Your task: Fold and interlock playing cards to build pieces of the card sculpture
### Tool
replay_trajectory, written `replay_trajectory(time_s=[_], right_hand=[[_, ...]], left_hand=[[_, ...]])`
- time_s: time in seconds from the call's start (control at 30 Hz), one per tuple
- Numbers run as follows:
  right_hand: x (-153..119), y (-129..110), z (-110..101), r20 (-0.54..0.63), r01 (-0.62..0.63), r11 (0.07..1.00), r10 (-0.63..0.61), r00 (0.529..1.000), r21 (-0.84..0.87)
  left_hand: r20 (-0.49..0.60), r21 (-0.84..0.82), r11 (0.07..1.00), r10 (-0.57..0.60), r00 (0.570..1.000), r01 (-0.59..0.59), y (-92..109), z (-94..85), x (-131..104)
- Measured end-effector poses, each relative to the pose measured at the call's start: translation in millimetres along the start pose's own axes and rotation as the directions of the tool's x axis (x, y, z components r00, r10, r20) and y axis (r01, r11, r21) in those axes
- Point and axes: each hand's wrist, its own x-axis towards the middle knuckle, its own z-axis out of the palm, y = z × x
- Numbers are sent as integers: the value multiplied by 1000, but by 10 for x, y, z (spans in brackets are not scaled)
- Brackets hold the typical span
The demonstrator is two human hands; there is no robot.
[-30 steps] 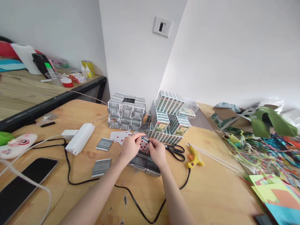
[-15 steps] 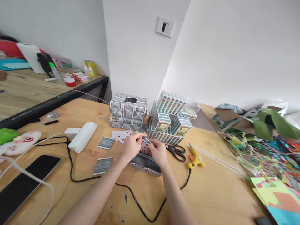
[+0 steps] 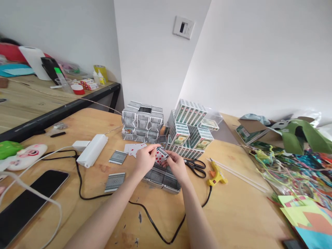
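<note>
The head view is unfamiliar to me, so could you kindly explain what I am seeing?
There is no machine here: a camera worn on a person's head looks forward and down at two bare hands. The left hand and right hand together hold a diamonds playing card above a low card structure. Behind, on the wooden table, stand a taller card structure and stacked small boxes. Scissors and a yellow glue gun lie to the right; a smartphone lies at far left.
</note>
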Motion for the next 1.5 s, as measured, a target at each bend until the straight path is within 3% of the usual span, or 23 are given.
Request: replay_trajectory(time_s=[0.3, 0.57, 0.8, 1.0, 1.23, 1.5], right_hand=[[3, -13, -19, -76, 20, 993, -11, 997, 118], [27, 35, -52, -237, 45, 996, -27, 971, 72], [12, -2, -36, -235, 34, 991, -3, 972, 127], [3, 1, -56, -91, -36, 985, 53, 994, 171], [-49, -93, -88, 157, -170, 890, 113, 981, 423], [-34, -73, -100, 192, -254, 834, 181, 965, 490]], left_hand=[[-39, -47, 999, -30, 999, 28, -8, 14, 0], [164, -87, 992, 102, 981, -89, -4, 34, -22], [132, 4, 999, 43, 990, -44, 1, 24, -12], [91, 24, 997, 69, 994, -71, 27, 2, -5], [114, 75, 993, 85, 990, -94, 42, 15, -21], [204, -26, 984, 175, 963, -174, 51, 26, -28]])
